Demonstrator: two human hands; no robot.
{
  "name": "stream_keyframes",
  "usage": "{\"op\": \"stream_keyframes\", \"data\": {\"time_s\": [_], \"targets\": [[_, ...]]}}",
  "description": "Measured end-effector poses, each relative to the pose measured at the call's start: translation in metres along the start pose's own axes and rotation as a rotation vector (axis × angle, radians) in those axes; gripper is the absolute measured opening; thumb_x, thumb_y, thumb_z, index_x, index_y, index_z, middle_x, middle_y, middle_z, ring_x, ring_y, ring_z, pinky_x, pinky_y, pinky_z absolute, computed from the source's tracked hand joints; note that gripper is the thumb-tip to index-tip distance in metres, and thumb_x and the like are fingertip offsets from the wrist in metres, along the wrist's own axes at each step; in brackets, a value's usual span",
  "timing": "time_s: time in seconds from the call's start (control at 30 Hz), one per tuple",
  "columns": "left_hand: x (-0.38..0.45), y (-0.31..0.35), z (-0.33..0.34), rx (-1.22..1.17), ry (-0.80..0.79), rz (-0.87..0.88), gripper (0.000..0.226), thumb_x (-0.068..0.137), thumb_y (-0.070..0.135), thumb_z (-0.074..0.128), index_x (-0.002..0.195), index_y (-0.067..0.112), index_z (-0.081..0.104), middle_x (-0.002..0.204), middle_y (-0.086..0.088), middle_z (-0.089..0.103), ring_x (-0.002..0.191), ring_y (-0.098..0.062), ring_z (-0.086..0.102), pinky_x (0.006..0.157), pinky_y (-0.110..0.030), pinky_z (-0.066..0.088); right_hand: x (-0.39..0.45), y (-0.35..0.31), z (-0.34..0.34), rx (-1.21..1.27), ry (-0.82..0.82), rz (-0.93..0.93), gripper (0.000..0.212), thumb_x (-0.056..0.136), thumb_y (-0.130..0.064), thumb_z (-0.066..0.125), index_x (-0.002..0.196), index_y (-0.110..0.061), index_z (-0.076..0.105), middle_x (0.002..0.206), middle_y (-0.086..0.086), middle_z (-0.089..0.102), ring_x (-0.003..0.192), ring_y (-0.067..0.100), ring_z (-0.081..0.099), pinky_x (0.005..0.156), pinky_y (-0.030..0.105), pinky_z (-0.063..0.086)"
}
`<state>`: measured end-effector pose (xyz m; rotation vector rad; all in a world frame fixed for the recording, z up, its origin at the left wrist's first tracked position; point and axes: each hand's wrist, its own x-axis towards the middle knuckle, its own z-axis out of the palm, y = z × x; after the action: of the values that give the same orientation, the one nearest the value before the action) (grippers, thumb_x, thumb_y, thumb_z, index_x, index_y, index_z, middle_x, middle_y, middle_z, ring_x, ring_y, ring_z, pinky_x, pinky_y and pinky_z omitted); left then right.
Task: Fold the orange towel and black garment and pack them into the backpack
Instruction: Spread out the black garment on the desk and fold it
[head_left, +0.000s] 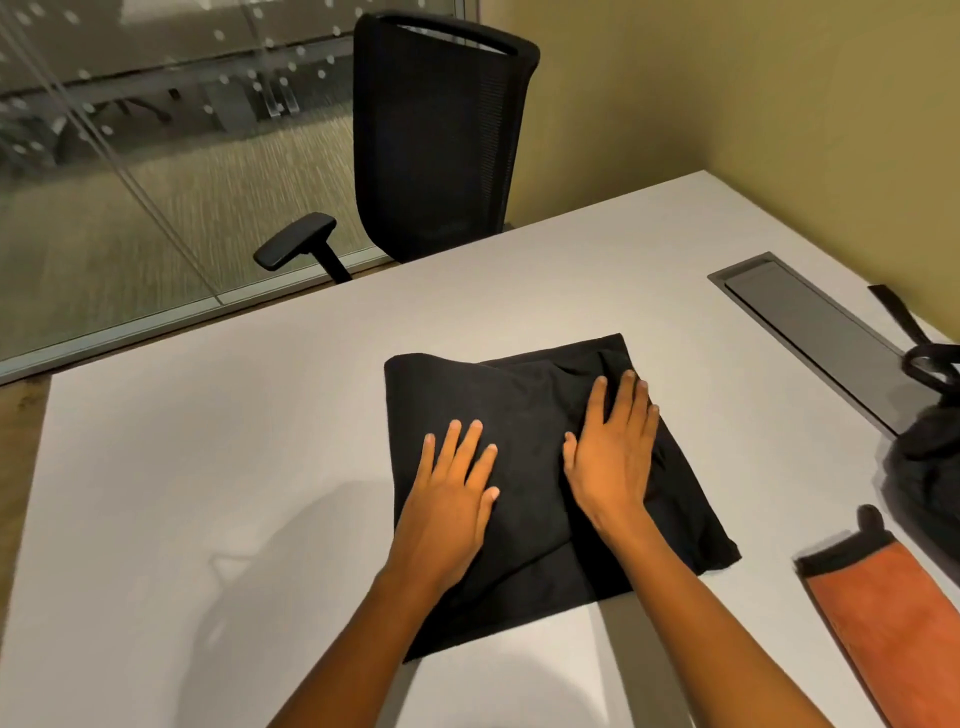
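Observation:
The black garment (524, 410) lies folded into a rough square in the middle of the white table (218, 467). My left hand (452, 488) presses flat on its near left part with fingers spread. My right hand (613, 447) presses flat on its right part, fingers straight and pointing away from me. The orange towel (883, 618), folded into a long strip with a black edge, lies at the table's right near corner. The black backpack (930, 457) sits at the right edge, only partly in view, its strap (898, 317) trailing toward the wall.
A grey cable hatch (810, 322) is set into the table at the right. A black office chair (436, 135) stands behind the far edge, with a glass partition (130, 156) on the left and a yellow wall (753, 93) on the right.

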<state>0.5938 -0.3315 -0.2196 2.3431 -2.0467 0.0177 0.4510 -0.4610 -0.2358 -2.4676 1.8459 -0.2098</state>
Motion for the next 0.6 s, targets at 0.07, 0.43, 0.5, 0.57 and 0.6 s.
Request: {"op": "stream_keyframes", "data": {"time_s": [0.07, 0.43, 0.5, 0.57, 0.6], "targets": [[0.011, -0.014, 0.007, 0.025, -0.043, -0.019, 0.059, 0.093, 0.049, 0.025, 0.133, 0.015, 0.052, 0.144, -0.009, 0.045, 0.134, -0.030, 0.040, 0.113, -0.051, 0.026, 0.002, 0.008, 0.011, -0.051, -0.075, 0.012, 0.077, 0.092, -0.051, 0.047, 0.147, -0.003, 0.026, 0.156, 0.026, 0.001, 0.144, 0.043, 0.000, 0.117, 0.053, 0.002], [0.036, -0.015, 0.001, 0.090, -0.210, -0.203, 0.102, 0.074, 0.083, 0.005, 0.147, 0.013, 0.023, 0.155, -0.006, 0.021, 0.146, -0.025, 0.009, 0.109, -0.058, -0.014, 0.090, 0.028, -0.007, 0.130, 0.062, 0.021, 0.034, 0.095, -0.011, 0.044, 0.128, -0.009, 0.052, 0.128, 0.014, 0.057, 0.119, 0.036, 0.042, 0.092, 0.043, 0.031], [0.050, -0.014, -0.007, 0.111, -0.135, -0.191, 0.082, 0.086, 0.072, 0.016, 0.133, 0.011, 0.043, 0.145, -0.009, 0.036, 0.141, -0.026, 0.022, 0.114, -0.051, -0.010, 0.107, 0.032, -0.005, 0.070, 0.009, -0.014, 0.040, 0.097, -0.015, 0.043, 0.136, -0.016, 0.047, 0.129, 0.013, 0.055, 0.116, 0.036, 0.040, 0.089, 0.043, 0.029], [0.061, -0.021, -0.005, 0.045, -0.079, -0.156, 0.067, 0.094, 0.060, 0.023, 0.130, 0.009, 0.047, 0.150, -0.011, 0.030, 0.143, -0.025, 0.019, 0.118, -0.042, -0.008, 0.118, 0.037, -0.001, -0.025, -0.044, -0.062, 0.034, 0.097, -0.026, 0.046, 0.130, -0.021, 0.054, 0.125, 0.011, 0.055, 0.115, 0.034, 0.038, 0.089, 0.043, 0.028], [0.063, -0.028, -0.001, -0.006, -0.072, -0.141, 0.068, 0.094, 0.058, 0.022, 0.135, 0.008, 0.043, 0.156, -0.009, 0.019, 0.145, -0.023, 0.011, 0.118, -0.040, -0.009, 0.121, 0.039, -0.001, -0.051, -0.035, -0.066, 0.029, 0.096, -0.030, 0.048, 0.122, -0.021, 0.060, 0.121, 0.010, 0.056, 0.114, 0.033, 0.038, 0.088, 0.042, 0.027]]}}
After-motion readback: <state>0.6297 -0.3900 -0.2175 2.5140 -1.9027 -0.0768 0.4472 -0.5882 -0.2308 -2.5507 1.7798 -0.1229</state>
